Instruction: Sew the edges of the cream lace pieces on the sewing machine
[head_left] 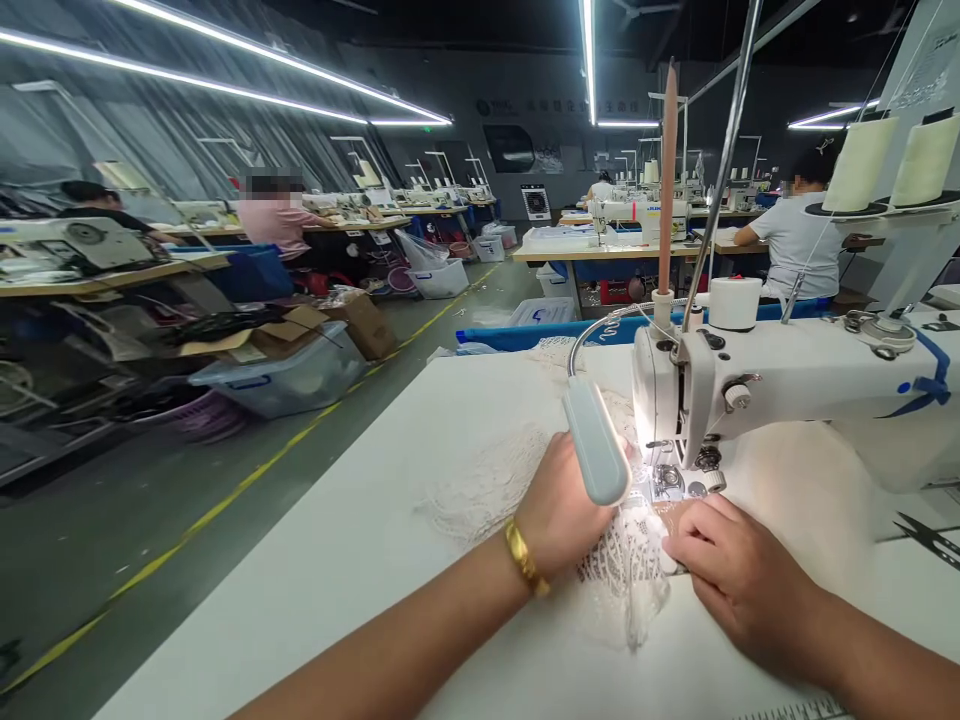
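– where is the lace (628, 560)?
– on the table (352, 510), bunched under and around the left hand (561, 500), right up by the machine's (795, 365) plate (666, 482).

– and the hands?
– the left lies back-up over the lace; the lamp (598, 440) hides part of it, so i can't tell if it grips. the right hand (739, 560) has its fingers curled, tips at the lace's right edge; pinching or only pressing, i can't tell.

– how would you do this well?
– smooth the folds near the plate, then guide lightly with both hands, no tugging: such open lace probably stretches and puckers. i'd hold the fingertips clear of the plate.

– where is there room?
– mostly leftward, where the table runs to its slanting edge above the floor (150, 530). lace trails towards the far edge too, so it could slip over. rightward is tighter: the machine overhangs, and snips (930, 540) lie beyond the right hand. the lamp sits low, so i'd slide the left hand out sideways, not lift it.
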